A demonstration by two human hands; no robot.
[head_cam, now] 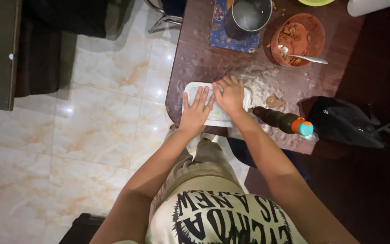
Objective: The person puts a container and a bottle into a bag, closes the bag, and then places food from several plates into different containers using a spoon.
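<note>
Both hands down on a white rectangular container (216, 118) at the near edge of a dark brown table (195, 58). Left hand (196, 111) flat, fingers spread and stretched forward across the left half of the lid, palm at the near rim, gripping nothing. Right hand (229, 96) bent at the knuckles, fingers curled over the far rim and pressing down on the right half; no closed grasp to be seen, only pressure from above.

Container shallow, with rounded corners and a pale lid, something greenish faintly showing through between the two hands; contents otherwise impossible to make out. Lying lengthwise along the table edge, just left of a dark bottle (281, 120) on its side with an orange and teal cap.

Farther back: a metal pot (249, 16) on a blue patterned mat (224, 38), pale cloudy liquid inside; a brown bowl (298, 38) smeared with orange food remains, a metal spoon (301, 56) resting in it, handle out over the rim. Crumbs and wet smears scattered across the tabletop. Black bag (344, 119) at the right, beyond the bottle.

Both forearms reaching straight ahead from the body, nearly parallel, wrists close together over the container. Marbled cream floor tiles (91, 126) to the left.
</note>
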